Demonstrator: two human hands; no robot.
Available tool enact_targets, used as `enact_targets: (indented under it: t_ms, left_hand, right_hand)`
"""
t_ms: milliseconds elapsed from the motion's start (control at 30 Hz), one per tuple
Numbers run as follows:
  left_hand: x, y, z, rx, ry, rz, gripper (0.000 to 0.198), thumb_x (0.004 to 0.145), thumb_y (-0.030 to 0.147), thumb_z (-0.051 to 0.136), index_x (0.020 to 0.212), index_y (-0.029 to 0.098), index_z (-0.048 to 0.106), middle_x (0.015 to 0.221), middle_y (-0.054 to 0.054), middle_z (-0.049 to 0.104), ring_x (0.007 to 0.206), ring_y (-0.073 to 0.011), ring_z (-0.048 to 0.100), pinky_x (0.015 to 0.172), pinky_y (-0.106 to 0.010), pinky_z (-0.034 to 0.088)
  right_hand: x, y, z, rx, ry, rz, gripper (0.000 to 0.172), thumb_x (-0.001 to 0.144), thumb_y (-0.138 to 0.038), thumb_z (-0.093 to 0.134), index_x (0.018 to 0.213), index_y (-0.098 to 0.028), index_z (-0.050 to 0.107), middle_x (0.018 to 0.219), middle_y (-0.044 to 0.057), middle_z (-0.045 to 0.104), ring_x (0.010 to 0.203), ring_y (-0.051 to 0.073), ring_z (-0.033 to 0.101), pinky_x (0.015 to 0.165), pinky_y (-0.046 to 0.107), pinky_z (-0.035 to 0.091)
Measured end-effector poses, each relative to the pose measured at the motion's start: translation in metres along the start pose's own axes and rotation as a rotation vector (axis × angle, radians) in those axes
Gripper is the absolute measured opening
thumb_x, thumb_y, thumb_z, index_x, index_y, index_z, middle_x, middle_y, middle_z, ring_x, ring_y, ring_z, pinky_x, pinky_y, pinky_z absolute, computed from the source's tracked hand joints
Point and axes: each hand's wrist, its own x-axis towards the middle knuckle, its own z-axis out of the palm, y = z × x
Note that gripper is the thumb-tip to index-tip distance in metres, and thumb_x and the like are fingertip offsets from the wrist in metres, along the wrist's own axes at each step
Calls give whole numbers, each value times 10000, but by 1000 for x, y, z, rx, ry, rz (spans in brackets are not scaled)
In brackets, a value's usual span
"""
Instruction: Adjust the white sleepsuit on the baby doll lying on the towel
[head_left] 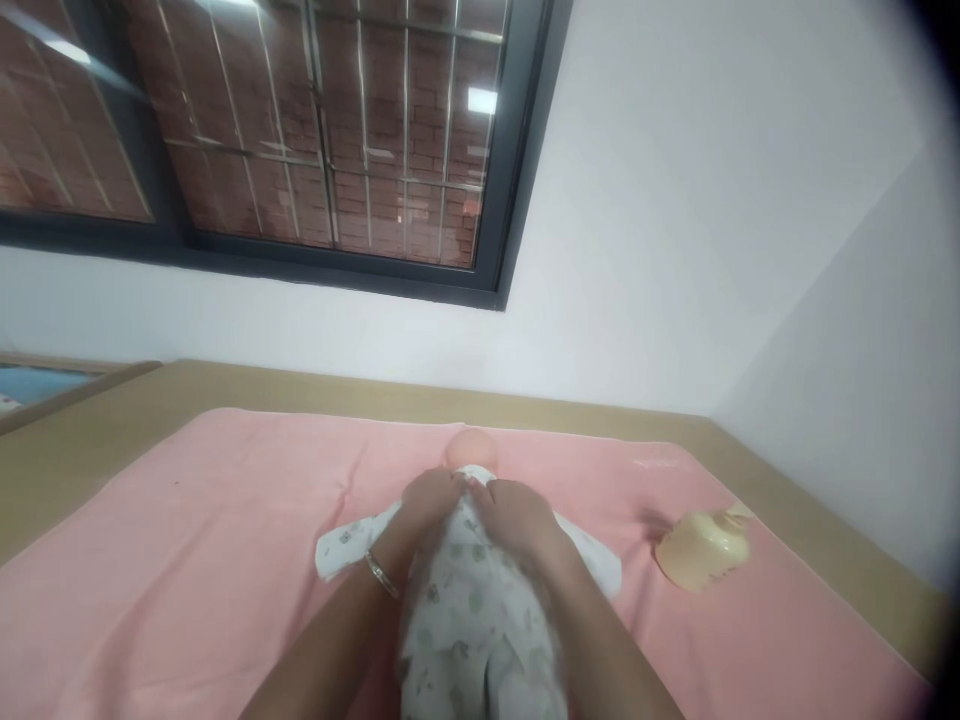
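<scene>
Two bare forearms (337, 630) frame the nearest thing here, a white, small-patterned garment (469, 595), its lower end running off the bottom edge and a little blurred. There's a bracelet (381, 574) on the left wrist. Up to the collar now, and here's the action: left hand (433, 497) and right hand (517, 512) meet at the neckline, fingers bent inward, tips close together on the cloth; whether they are clamped on it, one cannot tell. The garment is on a doll (471, 448), lying mid-mat between the arms, its smooth round head just beyond the hands, sleeves (345, 547) spread out to either side. Over on the right, apart from the near sleeve, a pale yellow bottle (701, 552) sits aslant in this view. All of it is on a creased pink mat (225, 520), laid over a wooden surface (330, 390). Behind that, a white wall (675, 200), a dark window frame (517, 190), metal bars (406, 110) and, farthest off, reddish brickwork (285, 205).
</scene>
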Motion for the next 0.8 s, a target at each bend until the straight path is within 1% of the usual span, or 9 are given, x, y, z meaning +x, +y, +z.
enact_targets:
  t_ms: [100, 233, 333, 433, 500, 567, 633, 733, 800]
  left_hand:
    - [-10, 12, 2, 16, 20, -41, 300, 891, 283, 403, 875, 134, 663, 839, -124, 641, 821, -231, 625, 735, -364, 459]
    - [-22, 30, 4, 46, 78, -51, 282, 877, 238, 415, 860, 102, 661, 819, -162, 624, 879, -272, 611, 787, -425, 427]
    - [-18, 25, 2, 33, 54, -48, 266, 864, 235, 433, 867, 109, 667, 854, -158, 641, 871, -262, 615, 777, -409, 441]
    - [-8, 10, -5, -7, -6, -15, 267, 869, 255, 425, 873, 165, 676, 897, -96, 668, 840, -206, 623, 752, -333, 465]
    - [-5, 3, -9, -17, -30, 3, 254, 864, 258, 434, 851, 190, 679, 890, -61, 679, 813, -179, 624, 726, -290, 470]
    - [-7, 5, -10, -7, -25, -6, 236, 854, 254, 453, 844, 184, 678, 872, -67, 679, 799, -188, 626, 709, -299, 471]
    - [-14, 12, -8, 17, 7, -33, 231, 849, 232, 457, 849, 154, 675, 866, -103, 668, 811, -223, 628, 718, -348, 469]
    - [-23, 24, 0, 73, 71, -43, 231, 841, 179, 448, 835, 109, 668, 847, -150, 645, 855, -271, 622, 750, -410, 453]
    - [-22, 24, 5, 85, 90, -30, 257, 855, 179, 419, 853, 100, 664, 847, -162, 636, 869, -281, 619, 756, -423, 452]
  right_hand:
    - [10, 5, 8, -12, 0, 38, 835, 903, -648, 17, 996, -145, 677, 973, 164, 660, 909, 291, 608, 780, 382, 422]
    - [29, 19, 8, 93, -97, 81, 815, 929, -610, 54, 1012, -81, 668, 1031, 193, 642, 952, 280, 601, 788, 345, 421]
    - [20, 16, -1, 121, -103, 33, 814, 925, -625, 60, 1016, -89, 667, 1035, 188, 641, 943, 262, 601, 786, 325, 412]
    - [-2, 3, -7, 44, -49, -8, 827, 904, -662, 52, 985, -117, 670, 959, 174, 655, 888, 264, 605, 761, 329, 403]
    - [-10, -4, -6, 17, -21, -33, 825, 903, -660, 37, 968, -129, 665, 918, 166, 658, 860, 264, 606, 741, 331, 404]
    - [-7, -5, 0, -4, -4, -23, 791, 911, -648, 65, 978, -129, 657, 935, 170, 655, 869, 270, 605, 735, 339, 409]
    - [4, 0, 7, -20, 1, 34, 757, 921, -631, 104, 1008, -114, 651, 979, 184, 648, 901, 282, 602, 753, 353, 413]
    - [21, 11, 10, 37, -62, 94, 749, 941, -586, 98, 1060, -88, 646, 1052, 195, 632, 980, 285, 588, 807, 359, 408]
    - [22, 15, 5, 93, -105, 68, 754, 944, -581, 91, 1082, -88, 644, 1085, 190, 625, 1012, 278, 578, 827, 349, 404]
